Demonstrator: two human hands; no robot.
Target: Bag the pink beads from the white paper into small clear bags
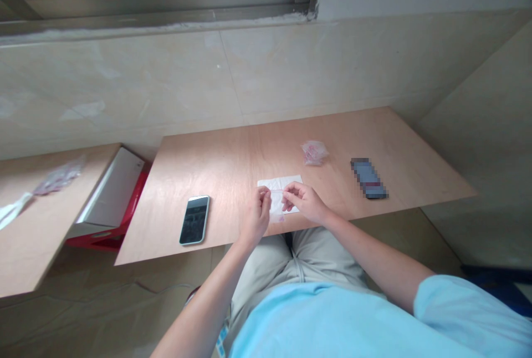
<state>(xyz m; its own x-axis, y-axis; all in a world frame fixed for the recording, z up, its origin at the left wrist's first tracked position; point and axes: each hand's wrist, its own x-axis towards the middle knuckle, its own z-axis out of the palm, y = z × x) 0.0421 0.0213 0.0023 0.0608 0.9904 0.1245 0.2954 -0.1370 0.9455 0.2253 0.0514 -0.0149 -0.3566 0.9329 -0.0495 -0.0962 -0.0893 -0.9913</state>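
Observation:
Between my two hands is a small clear plastic bag (276, 211) with a pinkish mark near its lower end. My left hand (260, 214) pinches its upper left edge with curled fingers. At the upper right edge, my right hand (303, 200) pinches it between thumb and fingers. Beneath the bag and both hands, a white sheet (293, 180) lies on the wooden table (224, 164), partly covered. Behind my right hand rests a small pile of clear bags (315, 152) with pink marks.
A phone (195, 220) lies at the left, and another phone (369, 178), pixelated, at the right. A second table (37, 247) at the far left holds plastic bags (58, 178) and a white strip (14, 211). A white box (110, 194) and red stool (135, 203) stand between the tables.

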